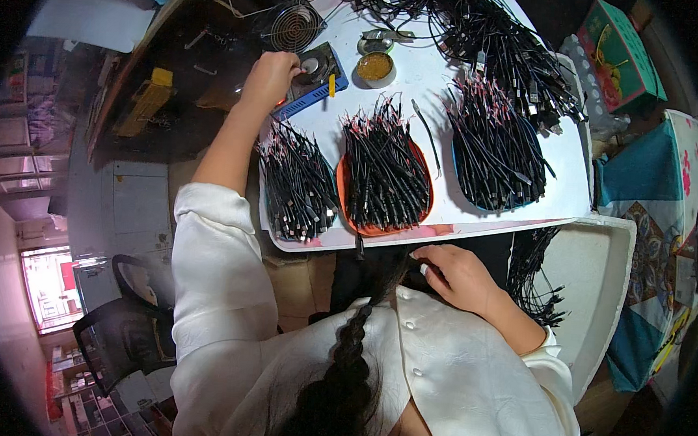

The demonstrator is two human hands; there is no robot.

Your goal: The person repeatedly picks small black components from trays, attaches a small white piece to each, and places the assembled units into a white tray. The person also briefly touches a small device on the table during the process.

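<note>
My left hand (269, 78) reaches out to the far left of the white table (565, 162), fingers curled on the edge of a small dark device on a blue base (318, 78). My right hand (456, 275) rests low in my lap below the table's near edge, fingers bent against dark cables there; whether it grips them I cannot tell. On the table lie three heaps of short black cables with red tips: one on the left (295, 184), one on an orange tray (383, 176), one on a blue tray (494, 151).
A large tangle of black cables (485, 36) fills the table's far side. A round tin of amber paste (375, 68) and a small wire-grille fan (294, 26) stand near the device. A white foam box (598, 286) with more cables is at my right; a black chair (126, 325) lower left.
</note>
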